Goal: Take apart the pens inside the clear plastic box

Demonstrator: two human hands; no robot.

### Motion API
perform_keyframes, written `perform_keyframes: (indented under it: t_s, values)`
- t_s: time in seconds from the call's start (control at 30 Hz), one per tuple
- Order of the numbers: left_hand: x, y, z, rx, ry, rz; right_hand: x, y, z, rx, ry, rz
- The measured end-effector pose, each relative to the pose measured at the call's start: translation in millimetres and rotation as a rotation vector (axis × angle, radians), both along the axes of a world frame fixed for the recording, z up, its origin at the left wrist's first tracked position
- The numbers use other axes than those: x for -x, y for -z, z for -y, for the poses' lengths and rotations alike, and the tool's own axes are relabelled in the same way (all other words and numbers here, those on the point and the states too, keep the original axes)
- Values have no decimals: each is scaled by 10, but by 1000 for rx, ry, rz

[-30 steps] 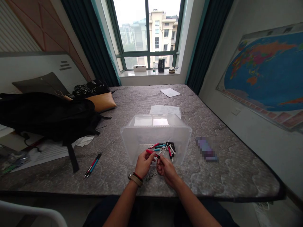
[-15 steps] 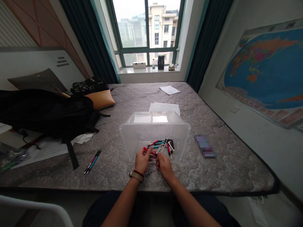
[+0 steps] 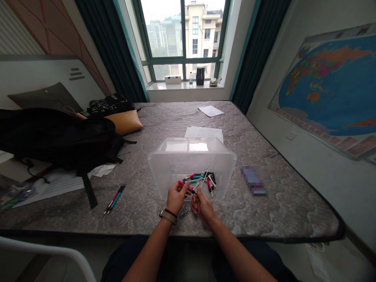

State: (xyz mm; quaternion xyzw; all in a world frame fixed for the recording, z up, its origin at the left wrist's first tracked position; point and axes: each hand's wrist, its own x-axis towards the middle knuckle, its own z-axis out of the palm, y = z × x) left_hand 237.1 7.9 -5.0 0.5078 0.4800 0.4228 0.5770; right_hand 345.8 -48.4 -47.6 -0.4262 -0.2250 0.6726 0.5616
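My left hand (image 3: 175, 199) pinches a red pen (image 3: 181, 183) by its barrel, tilted with the black end down toward the right. The fingertips of my right hand (image 3: 205, 207) close on that black end. Both hands are at the open front of a clear plastic box (image 3: 192, 154) lying on its side. Inside it, just beyond my fingers, is a loose pile of pen parts (image 3: 202, 179): red and teal barrels, black pieces and thin white refills. Two pens, a red pen (image 3: 113, 201) and a teal pen (image 3: 116, 200), lie side by side to the left.
A pixelated phone-like object (image 3: 254, 181) lies right of the box. A black backpack (image 3: 64, 137), a tan pouch (image 3: 126, 122) and papers (image 3: 58, 188) cover the left side. More sheets (image 3: 204, 133) lie behind the box. The mattress edge (image 3: 188, 236) runs just before my legs.
My right hand has turned slightly and its lower fingers have shifted, still at the pen's black end. The left hand keeps its hold on the red barrel.
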Motion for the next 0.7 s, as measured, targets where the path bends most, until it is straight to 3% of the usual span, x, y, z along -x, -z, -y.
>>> perform_keyframes:
  t_s: [0.17,0.33,0.7]
  values:
    - [-15,-2,4,-43,4,-11,-26,-44,15,-27,69,-26]
    - [3,-5,-8,-47,-17,-35,1,-59,35,-17,9,-39]
    - [-22,44,-3,-26,-31,-4,-36,-143,32,-6,82,-37]
